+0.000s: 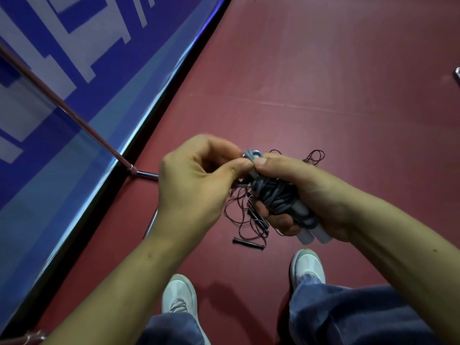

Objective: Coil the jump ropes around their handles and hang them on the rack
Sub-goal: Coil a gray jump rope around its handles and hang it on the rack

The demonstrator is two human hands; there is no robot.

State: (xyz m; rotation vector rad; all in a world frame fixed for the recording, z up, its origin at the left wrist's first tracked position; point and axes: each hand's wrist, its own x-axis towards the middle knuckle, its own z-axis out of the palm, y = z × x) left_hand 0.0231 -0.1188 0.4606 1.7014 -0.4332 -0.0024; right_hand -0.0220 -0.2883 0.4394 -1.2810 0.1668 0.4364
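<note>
Held rope: a grey jump rope is seen at the centre of the view, wound in coils around its pale handles, which are laid side by side and poke out at 5 o'clock.
Right side: the right hand is wrapped around the coiled bundle, grip clamped, thumb pressed near its top.
Left side: the left hand is held at 9 o'clock of the bundle, grip pinched on a loop of grey rope at the top end.
Floor: a black jump rope is left tangled on the red floor below the hands.
Left edge: a chrome tube frame is set before a blue banner.
Bottom: white sneakers are seen at 6 o'clock.
</note>
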